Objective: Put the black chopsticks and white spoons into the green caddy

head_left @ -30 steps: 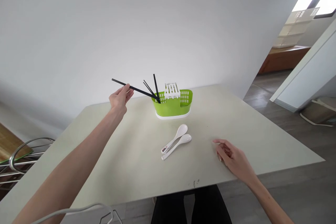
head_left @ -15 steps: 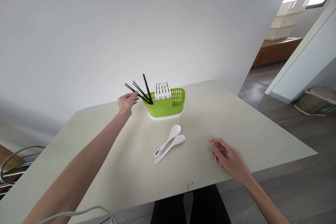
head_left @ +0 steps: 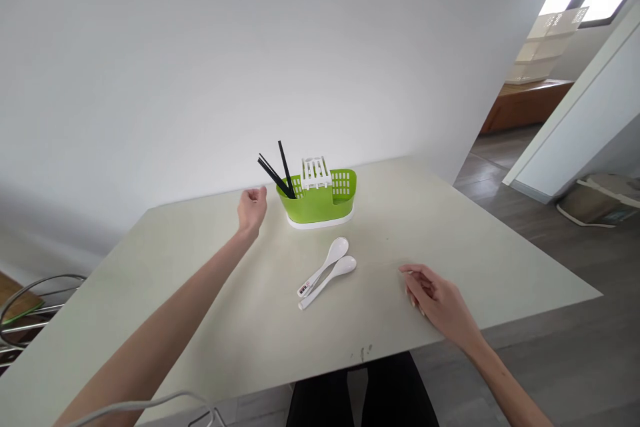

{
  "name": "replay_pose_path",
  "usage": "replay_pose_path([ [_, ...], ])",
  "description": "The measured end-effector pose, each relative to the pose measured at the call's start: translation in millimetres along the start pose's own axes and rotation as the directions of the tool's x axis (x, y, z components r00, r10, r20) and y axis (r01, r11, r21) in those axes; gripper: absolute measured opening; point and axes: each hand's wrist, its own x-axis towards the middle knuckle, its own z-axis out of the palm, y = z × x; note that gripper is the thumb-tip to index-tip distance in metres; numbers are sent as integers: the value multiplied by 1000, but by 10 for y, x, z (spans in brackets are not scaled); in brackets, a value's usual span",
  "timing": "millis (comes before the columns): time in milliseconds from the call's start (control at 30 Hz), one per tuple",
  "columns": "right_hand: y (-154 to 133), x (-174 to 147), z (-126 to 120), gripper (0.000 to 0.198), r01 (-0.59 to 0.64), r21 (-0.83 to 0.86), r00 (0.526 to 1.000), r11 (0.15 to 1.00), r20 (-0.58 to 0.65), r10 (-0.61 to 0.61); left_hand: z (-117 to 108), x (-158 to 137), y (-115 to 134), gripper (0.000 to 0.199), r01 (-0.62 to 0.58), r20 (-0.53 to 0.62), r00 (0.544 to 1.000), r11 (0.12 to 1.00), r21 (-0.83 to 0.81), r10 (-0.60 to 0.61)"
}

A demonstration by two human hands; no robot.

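Observation:
A green utensil basket (head_left: 316, 212) with a white base and a white slotted holder (head_left: 316, 173) stands near the wall. Several black chopsticks (head_left: 286, 173) lean in its left compartment, spreading up and to the left. Just left of the basket is my left hand (head_left: 253, 208), its fingers curled closed with nothing seen in them and a gap between it and the chopsticks. Two white spoons (head_left: 332, 270) lie on the table in front of the basket, bowls pointing away to the right. To their right my right hand (head_left: 434, 297) rests above the tabletop, holding nothing, fingers loosely bent and slightly apart.
The pale table (head_left: 210, 340) meets a white wall (head_left: 225, 67) at the back. A grey cable (head_left: 135, 405) crosses the lower left, near a metal rack (head_left: 35, 310). Beyond the table's right edge is grey floor (head_left: 575, 347) with a bin (head_left: 600, 200).
My left hand has let go of the chopsticks and dropped slightly below them. The chopsticks now lean closer together in the basket. My right hand stays nearly still; the view shifts a little.

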Motion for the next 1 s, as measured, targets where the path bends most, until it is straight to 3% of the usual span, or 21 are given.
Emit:
replay_pose_path([
  [67,6,-1,4,56,-5,-9,1000,1000,2,5,-16,-295,-106,37,-55,97,994,997,60,49],
  [100,10,-1,5,56,-6,-14,1000,1000,2,6,-13,-456,-156,38,-126,247,965,984,128,92],
  [200,19,-2,6,55,-3,-44,1000,999,3,3,30,-905,-241,42,-311,601,789,926,215,126],
  [300,18,-8,8,55,9,-78,1000,997,-3,-9,89,-1182,-204,45,-419,732,675,865,275,94],
  [433,3,-20,24,55,18,-103,1000,994,-23,-21,128,-1270,-127,40,-485,786,618,782,390,-8],
  [600,-16,-22,52,53,26,-129,998,991,-51,-33,125,-1228,-186,33,-525,798,602,749,403,-7],
  [833,64,-21,41,49,46,-148,997,988,-61,-55,-28,-1188,-265,36,-451,733,680,792,411,7],
  [1000,37,95,145,54,28,-10,997,1000,-67,-28,-281,-1097,-330,42,-348,676,737,856,382,-2],
])
